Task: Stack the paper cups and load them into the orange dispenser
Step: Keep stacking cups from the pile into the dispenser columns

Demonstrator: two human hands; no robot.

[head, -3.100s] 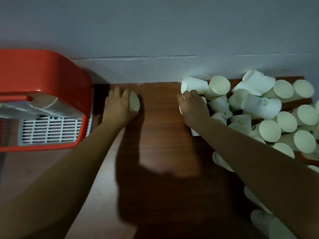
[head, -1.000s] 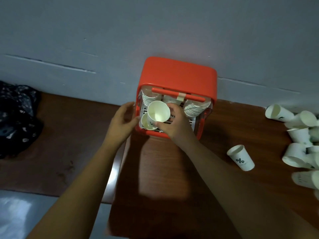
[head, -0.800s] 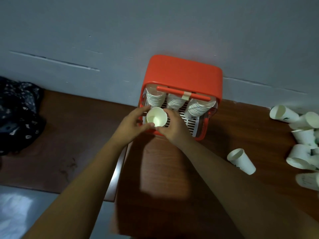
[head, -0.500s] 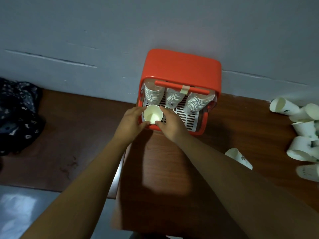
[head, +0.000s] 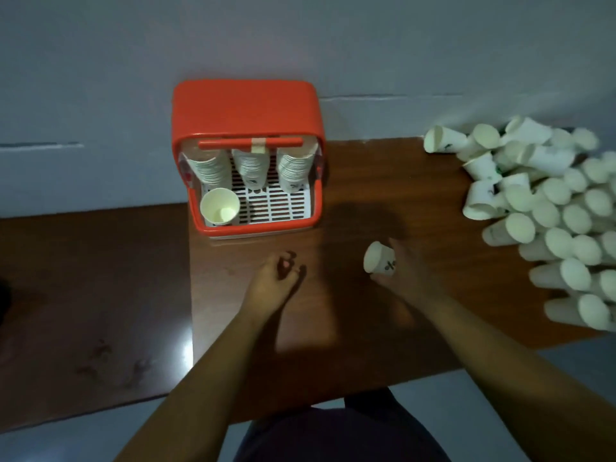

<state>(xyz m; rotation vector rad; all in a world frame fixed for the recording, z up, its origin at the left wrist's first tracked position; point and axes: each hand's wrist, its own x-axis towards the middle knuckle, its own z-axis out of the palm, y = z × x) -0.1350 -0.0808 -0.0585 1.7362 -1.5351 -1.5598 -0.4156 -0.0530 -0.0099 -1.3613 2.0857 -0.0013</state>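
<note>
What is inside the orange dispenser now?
Three stacks of nested paper cups sit side by side inside the orange dispenser, and a single cup stands upright on its white slotted tray, front left. The stacks' upper ends are hidden under the orange top.

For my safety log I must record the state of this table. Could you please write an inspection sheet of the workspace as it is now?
Surface: brown wooden table, with a shadow across its middle.
Job's things: orange dispenser at the wall holds three cup stacks; one upright cup stands on its white grille.
Clutter: heap of loose cups at the table's right end.
Grippers: left hand loosely curled, empty; right hand grips a single cup.
Cables: nothing seen.
Surroundings: grey wall behind; pale floor below.
</note>
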